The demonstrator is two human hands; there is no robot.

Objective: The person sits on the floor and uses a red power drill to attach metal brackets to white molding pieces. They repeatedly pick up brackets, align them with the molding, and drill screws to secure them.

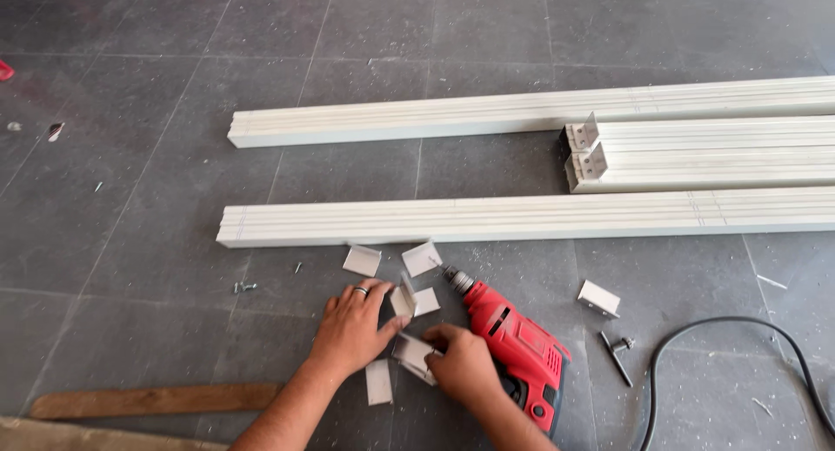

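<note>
The floor (156, 181) was laid in large dark grey tiles with pale thin grout lines; it looked dusty and scuffed; even, soft light fell across it, casting faint shadows; a wooden plank (156, 400) lay along the lower left edge.

Small white angle brackets (409, 329) on floor

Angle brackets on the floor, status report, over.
Left hand pinching upright angle bracket. Right hand holding another bracket. Red drill lies touching right hand, loose brackets around.
</note>
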